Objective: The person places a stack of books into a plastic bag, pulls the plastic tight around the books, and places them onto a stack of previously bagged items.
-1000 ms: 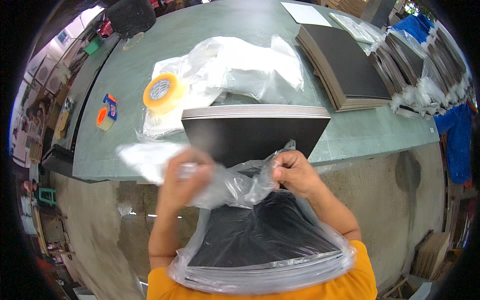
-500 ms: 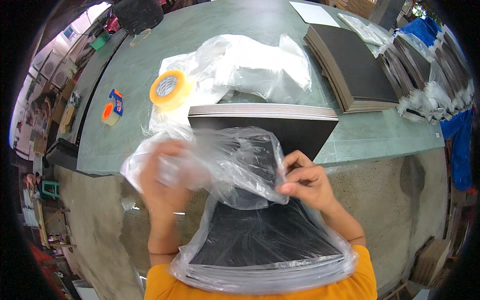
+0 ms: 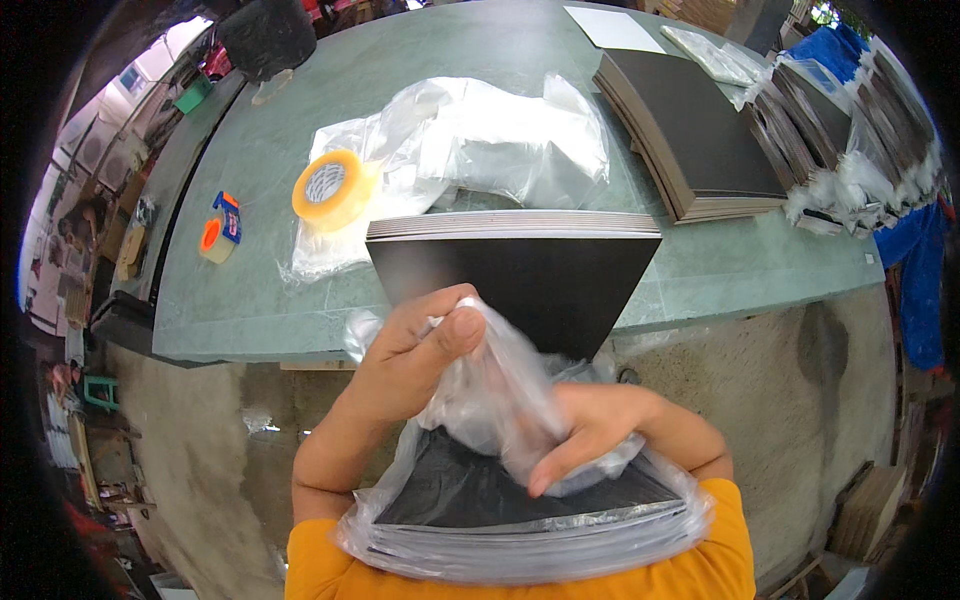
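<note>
A clear plastic bag (image 3: 505, 385) wraps a stack of black sheets or boards (image 3: 440, 490) resting close against my body. My left hand (image 3: 410, 355) is closed on the gathered loose end of the bag, lifted above the stack. Lower down, my right hand (image 3: 610, 415) has its thumb and fingers around the bunched plastic; its fingers are partly veiled by the film. Just beyond both hands, another stack of black boards with white edges (image 3: 520, 270) sits tilted at the table's near edge.
On the green table (image 3: 250, 300) lie loose clear plastic bags (image 3: 500, 135), a big tape roll (image 3: 330, 190) and a small tape dispenser (image 3: 222, 230). To the right are a black board stack (image 3: 700, 130) and several bagged stacks (image 3: 860, 140). A white sheet (image 3: 612, 28) lies farther back.
My left hand has moved right and inward, drawing the bag's loose end into a bunch. My right hand has turned over and moved down onto the plastic.
</note>
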Available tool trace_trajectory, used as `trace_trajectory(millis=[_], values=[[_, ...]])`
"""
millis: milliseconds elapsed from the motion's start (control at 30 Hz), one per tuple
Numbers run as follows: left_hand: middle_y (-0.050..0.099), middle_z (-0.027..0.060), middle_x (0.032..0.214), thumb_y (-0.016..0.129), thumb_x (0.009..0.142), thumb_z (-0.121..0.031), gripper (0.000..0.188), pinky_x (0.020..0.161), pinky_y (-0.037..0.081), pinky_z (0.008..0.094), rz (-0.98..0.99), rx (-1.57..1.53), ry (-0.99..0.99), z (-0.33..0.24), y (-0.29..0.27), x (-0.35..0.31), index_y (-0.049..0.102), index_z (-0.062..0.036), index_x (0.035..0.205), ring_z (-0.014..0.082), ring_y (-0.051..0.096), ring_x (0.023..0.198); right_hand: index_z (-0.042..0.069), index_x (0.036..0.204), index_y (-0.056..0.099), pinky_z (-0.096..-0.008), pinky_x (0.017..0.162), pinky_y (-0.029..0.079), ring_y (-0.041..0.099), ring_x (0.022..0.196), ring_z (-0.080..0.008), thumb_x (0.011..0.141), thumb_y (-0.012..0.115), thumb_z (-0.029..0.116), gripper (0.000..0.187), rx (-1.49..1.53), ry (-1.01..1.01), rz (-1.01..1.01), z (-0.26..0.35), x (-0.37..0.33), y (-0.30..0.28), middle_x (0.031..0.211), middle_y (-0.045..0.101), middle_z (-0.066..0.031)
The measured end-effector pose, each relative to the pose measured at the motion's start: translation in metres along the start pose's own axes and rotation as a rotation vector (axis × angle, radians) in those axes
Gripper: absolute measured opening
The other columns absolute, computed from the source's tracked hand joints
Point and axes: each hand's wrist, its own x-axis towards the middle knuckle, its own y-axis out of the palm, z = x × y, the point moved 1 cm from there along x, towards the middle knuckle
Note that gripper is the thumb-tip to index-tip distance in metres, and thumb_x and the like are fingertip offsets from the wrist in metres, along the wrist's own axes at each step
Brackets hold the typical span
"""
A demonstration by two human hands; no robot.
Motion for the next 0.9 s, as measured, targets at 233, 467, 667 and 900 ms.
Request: trace_trajectory(millis=[233, 467, 667, 900], values=[[0.06, 0.0086, 0.073, 0.056, 0.079, -0.013, 0.018, 0.058, 0.043, 0.0265, 0.603, 0.369, 0.014, 0.011, -0.033, 0.006, 0.058, 0.0007, 0.091, 0.0127, 0.055, 0.061, -0.001, 0.078, 0.057, -0.0325, 0.062, 0.045, 0.056, 0.068, -0.0192, 0.075, 0.059, 0.023, 0.025, 0.018, -0.252, -0.067, 0.024, -0.022, -0.009, 0.072, 0.058, -0.011], [0.058, 0.0142, 0.065, 0.052, 0.076, -0.014, 0.017, 0.05, 0.045, 0.0381, 0.789, 1.146, -0.047, 0.001, 0.0, -0.023, 0.051, -0.0021, 0.088, 0.0307, 0.059, 0.064, -0.001, 0.081, 0.057, -0.0393, 0.07, 0.046, 0.057, 0.079, -0.0298, 0.068, 0.059, 0.02, 0.025, -1.122, 0.331, -0.312, -0.018, -0.033, -0.024, 0.083, 0.058, -0.0175], [0.051, 0.009, 0.074, 0.05, 0.072, -0.012, 0.007, 0.043, 0.044, 0.0284, 0.762, 1.555, 0.674, 0.005, 0.031, -0.042, 0.048, -0.0052, 0.073, 0.0211, 0.055, 0.054, -0.002, 0.088, 0.056, -0.0392, 0.084, 0.04, 0.052, 0.093, -0.0348, 0.067, 0.056, 0.017, 0.028, -1.629, 0.423, -0.516, 0.01, -0.038, -0.032, 0.093, 0.056, -0.0184], [0.056, 0.0081, 0.053, 0.053, 0.068, -0.01, 0.005, 0.041, 0.044, 0.0321, 0.34, 1.988, 0.117, 0.016, -0.025, -0.016, 0.056, -0.0058, 0.07, 0.0221, 0.059, 0.052, -0.001, 0.087, 0.058, -0.0436, 0.092, 0.034, 0.052, 0.094, -0.0307, 0.062, 0.054, 0.013, 0.029, -1.949, 0.428, -0.321, 0.006, -0.053, -0.015, 0.092, 0.056, -0.0184]])
